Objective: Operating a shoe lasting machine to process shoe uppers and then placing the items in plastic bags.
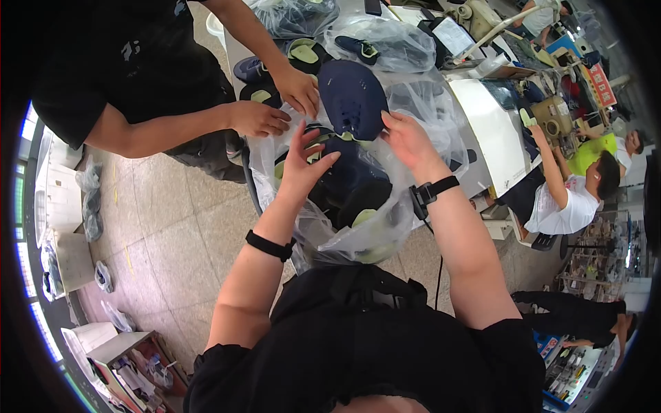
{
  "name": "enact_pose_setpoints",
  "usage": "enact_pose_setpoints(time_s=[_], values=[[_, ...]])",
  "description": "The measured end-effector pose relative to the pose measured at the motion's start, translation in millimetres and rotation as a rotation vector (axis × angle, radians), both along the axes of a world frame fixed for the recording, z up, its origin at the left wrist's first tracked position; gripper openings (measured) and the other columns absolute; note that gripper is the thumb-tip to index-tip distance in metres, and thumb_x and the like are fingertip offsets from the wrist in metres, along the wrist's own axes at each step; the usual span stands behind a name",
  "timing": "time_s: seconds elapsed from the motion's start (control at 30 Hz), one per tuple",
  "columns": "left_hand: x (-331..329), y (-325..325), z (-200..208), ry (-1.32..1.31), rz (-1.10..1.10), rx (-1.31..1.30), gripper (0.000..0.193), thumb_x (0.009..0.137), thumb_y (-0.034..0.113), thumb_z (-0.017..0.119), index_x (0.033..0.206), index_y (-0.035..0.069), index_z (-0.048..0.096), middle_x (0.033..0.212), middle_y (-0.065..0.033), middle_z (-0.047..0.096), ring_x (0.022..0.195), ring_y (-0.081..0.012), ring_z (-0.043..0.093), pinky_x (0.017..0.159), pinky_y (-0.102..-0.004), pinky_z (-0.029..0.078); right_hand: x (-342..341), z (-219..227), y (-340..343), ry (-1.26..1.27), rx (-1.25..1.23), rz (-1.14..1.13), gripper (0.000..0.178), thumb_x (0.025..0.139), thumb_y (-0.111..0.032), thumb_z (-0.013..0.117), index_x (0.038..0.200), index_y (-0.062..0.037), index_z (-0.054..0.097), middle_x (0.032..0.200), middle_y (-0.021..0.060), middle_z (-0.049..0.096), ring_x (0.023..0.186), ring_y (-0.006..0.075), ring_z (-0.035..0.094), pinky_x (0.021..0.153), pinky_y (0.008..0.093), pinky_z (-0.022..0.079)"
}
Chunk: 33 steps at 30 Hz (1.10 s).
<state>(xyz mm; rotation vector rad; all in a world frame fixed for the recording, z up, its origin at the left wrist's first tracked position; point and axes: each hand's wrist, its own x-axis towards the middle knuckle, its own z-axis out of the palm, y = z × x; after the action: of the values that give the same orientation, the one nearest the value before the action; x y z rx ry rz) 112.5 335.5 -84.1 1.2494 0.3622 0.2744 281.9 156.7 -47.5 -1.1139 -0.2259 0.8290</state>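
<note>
A dark navy shoe upper (pixel 353 96) with a rounded toe and small eyelets is raised above a clear plastic bag. My right hand (pixel 411 142) pinches its right edge between thumb and fingers. On the left, my left hand (pixel 303 165) is open, fingers and thumb spread, holding nothing, just beside the bag's contents. Inside the clear plastic bag (pixel 372 230) lie more navy uppers (pixel 354 172) with pale green linings. A co-worker's two hands (pixel 261 118) reach in from the left, close to my left hand; one comes near the raised upper.
More bagged shoe uppers (pixel 385 55) lie on the far part of the table. A white board (pixel 485 127) and sewing machines (pixel 554 117) stand to the right, where people in white shirts sit. At lower left is a cabinet (pixel 131 347). A black cable (pixel 439 282) hangs beside my right arm.
</note>
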Motion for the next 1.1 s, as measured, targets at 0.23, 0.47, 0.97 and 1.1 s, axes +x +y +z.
enact_pose_setpoints(time_s=[0.23,0.47,0.97,1.1], values=[[3.9,8.1,3.5,-0.230,-0.086,0.162,0.070,0.071,0.006,0.083,0.128,0.002,0.043,0.129,-0.0106,0.052,0.111,-0.0195,0.054,0.092,-0.0327,0.045,-3.8,37.1,1.8,-0.462,0.003,0.550,0.032,0.095,-0.020,0.059,0.122,-0.0021,0.063,0.138,0.0131,0.052,0.125,0.0198,0.049,0.103,0.0334,0.038],[-83.7,-42.6,4.6,-0.278,-0.437,0.246,0.037,0.072,0.002,0.074,0.080,0.007,0.038,0.108,-0.0117,0.062,0.101,-0.0148,0.056,0.089,-0.0270,0.044,-8.8,5.0,58.9,-0.418,-0.688,0.930,0.041,0.098,-0.031,0.047,0.129,-0.0065,0.057,0.133,0.0110,0.055,0.117,0.0225,0.054,0.090,0.0367,0.051],[-120.6,-40.9,-2.2,0.106,-0.169,-0.228,0.043,0.076,0.005,0.080,0.109,0.002,0.051,0.113,-0.0074,0.064,0.105,-0.0115,0.057,0.091,-0.0268,0.047,-1.6,-89.6,102.2,0.425,-0.308,-0.083,0.041,0.094,-0.026,0.051,0.133,-0.0147,0.049,0.136,0.0214,0.046,0.126,0.0403,0.044,0.107,0.0515,0.031],[-121.7,-31.5,-10.6,0.026,-0.154,-0.506,0.063,0.078,0.002,0.075,0.134,0.002,0.046,0.125,-0.0059,0.058,0.113,-0.0187,0.057,0.101,-0.0349,0.043,-13.2,-80.8,102.4,0.447,-0.300,0.110,0.035,0.097,-0.027,0.050,0.128,-0.0105,0.055,0.130,0.0208,0.052,0.121,0.0362,0.051,0.105,0.0468,0.038]])
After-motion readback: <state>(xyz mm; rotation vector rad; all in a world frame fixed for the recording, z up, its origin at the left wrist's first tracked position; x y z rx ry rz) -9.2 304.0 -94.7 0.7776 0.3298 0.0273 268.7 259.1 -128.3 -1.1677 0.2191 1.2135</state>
